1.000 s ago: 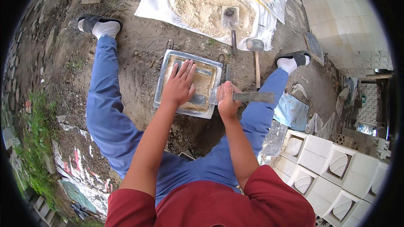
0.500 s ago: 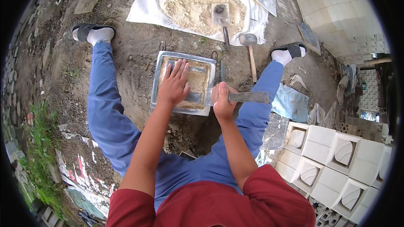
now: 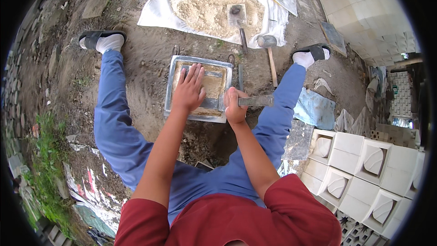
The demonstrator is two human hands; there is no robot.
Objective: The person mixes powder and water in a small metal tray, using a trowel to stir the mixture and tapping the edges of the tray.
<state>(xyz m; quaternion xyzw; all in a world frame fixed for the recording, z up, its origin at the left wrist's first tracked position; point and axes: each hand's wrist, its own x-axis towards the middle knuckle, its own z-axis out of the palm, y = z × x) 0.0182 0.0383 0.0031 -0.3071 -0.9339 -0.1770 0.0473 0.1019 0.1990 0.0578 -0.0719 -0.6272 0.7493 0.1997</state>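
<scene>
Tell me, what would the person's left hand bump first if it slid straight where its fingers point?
The left hand would probably meet the far rim of the square, grey metal frame, just ahead. Depth is unclear, so it might pass over instead.

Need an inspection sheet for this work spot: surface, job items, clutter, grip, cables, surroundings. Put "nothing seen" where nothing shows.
Surface: uneven bare earth.
Job items: rectangular metal frame on the ground, with sandy fill inside; flat grey tool at its right side.
Clutter: mallet, small shovel on pale powder, blue sheet, grey slab.
Grip: left hand palm-down over the frame, fingers extended; right hand closed around the tool. Both bare.
Cables: nothing seen.
Surroundings: stacked pale blocks at lower right, pale wall at upper right, green plants at left.
</scene>
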